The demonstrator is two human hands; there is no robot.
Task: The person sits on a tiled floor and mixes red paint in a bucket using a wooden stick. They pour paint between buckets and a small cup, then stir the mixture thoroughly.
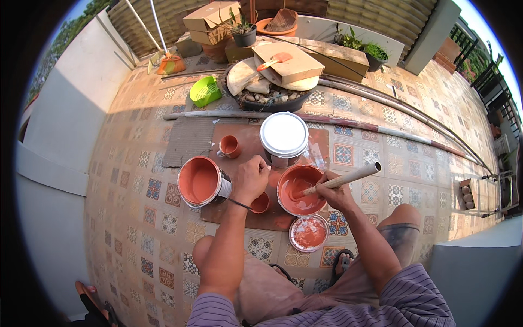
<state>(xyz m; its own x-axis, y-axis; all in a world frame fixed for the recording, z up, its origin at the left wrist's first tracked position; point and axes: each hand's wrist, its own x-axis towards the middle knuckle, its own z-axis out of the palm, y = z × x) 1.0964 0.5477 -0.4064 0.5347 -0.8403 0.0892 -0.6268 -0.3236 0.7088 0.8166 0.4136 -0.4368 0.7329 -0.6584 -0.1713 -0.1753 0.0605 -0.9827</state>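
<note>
My right hand (335,191) is closed round a pale wooden stick (357,175). The stick slants down into a round tub of red-orange paint (298,182), its lower end in the paint. Left of that tub, my left hand (252,175) is curled closed above the board; I cannot make out what its fingers hold, if anything. Beside my left wrist stands a wide bucket of red paint (198,181). A small cup with red inside (260,203) sits near my left forearm, and a dark thin handle lies between forearm and cup.
A white-lidded pail (284,134), a red-coated mug (230,146) and a paint-smeared lid (308,233) surround the work on a brown board (245,219). Beyond are a green basket (205,91), a long pole (348,123) and a paintbrush (275,60) on cardboard. Another person's foot (92,297) shows lower left.
</note>
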